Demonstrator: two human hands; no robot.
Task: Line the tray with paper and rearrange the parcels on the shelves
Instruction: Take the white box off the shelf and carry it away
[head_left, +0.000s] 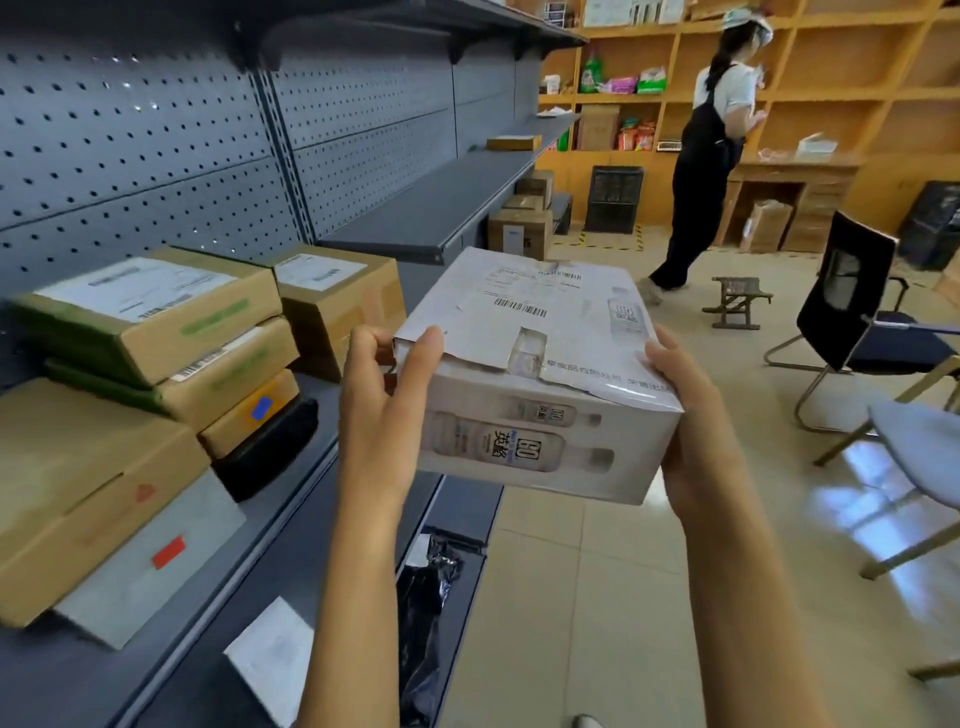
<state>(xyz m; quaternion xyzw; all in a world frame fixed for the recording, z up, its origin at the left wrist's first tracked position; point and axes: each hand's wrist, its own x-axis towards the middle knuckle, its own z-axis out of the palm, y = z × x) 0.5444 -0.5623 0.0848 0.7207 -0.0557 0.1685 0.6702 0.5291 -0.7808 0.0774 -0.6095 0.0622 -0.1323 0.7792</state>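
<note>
Both hands clasp a white parcel (540, 374) in the air beside the grey shelf (291, 467), the left hand (382, 410) gripping its left end and the right hand (685, 415) its right end.

Tiled floor (597, 597), wooden wall shelving (831, 93)

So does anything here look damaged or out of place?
Yes. The white box held between the left hand and right hand has a torn top: the label is ripped and its front edge ragged. The brown parcels on the shelf are stacked askew.
</note>
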